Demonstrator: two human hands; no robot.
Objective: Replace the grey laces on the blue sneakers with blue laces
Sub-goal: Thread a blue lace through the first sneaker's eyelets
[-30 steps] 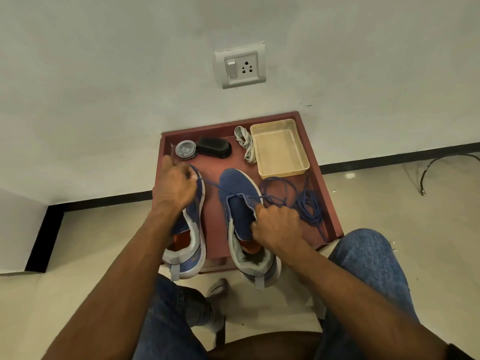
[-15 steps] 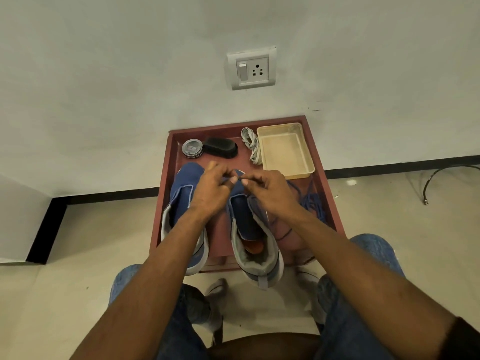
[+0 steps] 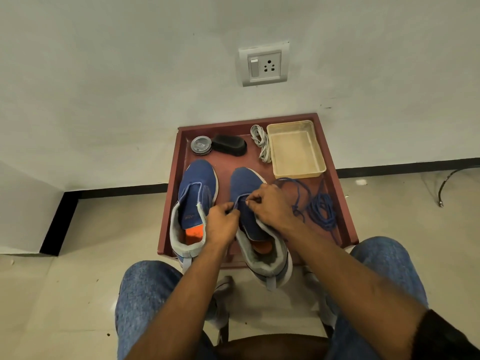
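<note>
Two blue sneakers stand side by side on a small maroon table (image 3: 345, 216), toes to the wall. The left sneaker (image 3: 197, 193) has no lace. Over the right sneaker (image 3: 244, 183) both hands work at the eyelets. My left hand (image 3: 222, 224) pinches the left edge of its throat. My right hand (image 3: 270, 203) pinches the blue lace at the right edge. The blue lace (image 3: 320, 209) trails from there into a loose heap on the table's right side. The removed grey laces (image 3: 261, 142) lie bundled at the back.
A beige plastic tray (image 3: 296, 149) sits at the back right of the table. A round polish tin (image 3: 201, 145) and a black brush (image 3: 230, 145) lie at the back left. The wall with a socket (image 3: 263, 64) is just behind. My knees flank the table's near edge.
Both hands have dropped from above the toes down to the right sneaker's eyelets. A second ago my left hand was pulling the lace out over the left sneaker.
</note>
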